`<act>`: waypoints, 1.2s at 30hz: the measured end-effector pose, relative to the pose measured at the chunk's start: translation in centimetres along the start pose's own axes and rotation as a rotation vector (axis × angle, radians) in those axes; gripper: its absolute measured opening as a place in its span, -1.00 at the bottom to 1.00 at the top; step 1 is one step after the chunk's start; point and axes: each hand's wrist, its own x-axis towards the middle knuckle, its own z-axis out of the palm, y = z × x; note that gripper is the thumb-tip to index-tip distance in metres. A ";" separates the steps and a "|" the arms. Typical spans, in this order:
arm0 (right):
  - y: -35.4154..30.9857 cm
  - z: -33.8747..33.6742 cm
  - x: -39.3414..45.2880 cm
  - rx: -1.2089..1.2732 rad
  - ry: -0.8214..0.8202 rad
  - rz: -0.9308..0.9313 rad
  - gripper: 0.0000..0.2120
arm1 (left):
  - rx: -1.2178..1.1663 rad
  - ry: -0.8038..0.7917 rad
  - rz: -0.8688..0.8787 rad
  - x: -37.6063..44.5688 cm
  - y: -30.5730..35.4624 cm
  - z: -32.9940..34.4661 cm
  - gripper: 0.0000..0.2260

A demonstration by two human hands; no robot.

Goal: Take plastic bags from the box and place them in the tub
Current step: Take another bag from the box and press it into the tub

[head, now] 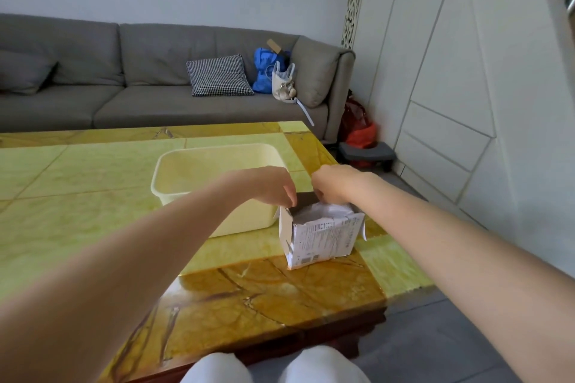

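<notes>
cardboard box (320, 235) stands at the table (93, 196) edge, touching the empty tub (186, 165); white plastic bags (331, 210) lie inside it. our left hand (270, 185) pinches the dark flap (306, 200), as does our right hand (334, 183). risk: the light box may tip or slide off the edge. the flap partly covers the opening.

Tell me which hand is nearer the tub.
Left. The left hand overlaps the tub's right rim beside the box; the right hand reaches past the box.
</notes>
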 end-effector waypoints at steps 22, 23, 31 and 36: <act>0.8 -6.1 -0.9 0.878 0.042 0.098 -0.77 | -1.159 0.721 -0.239 -3.8 -2.9 -3.6 -0.88; 0.6 -6.0 -0.8 0.876 0.022 0.089 -0.79 | -1.210 0.700 -0.252 -4.0 -2.7 -3.8 -0.83; -1.8 -10.4 -3.3 0.916 0.120 -0.236 -0.44 | -1.336 0.553 -0.251 -3.8 -1.6 -5.4 -0.76; -3.7 -10.7 -2.7 0.636 0.385 -0.178 -0.69 | -1.171 0.531 -0.261 -4.0 -1.8 -5.3 -0.82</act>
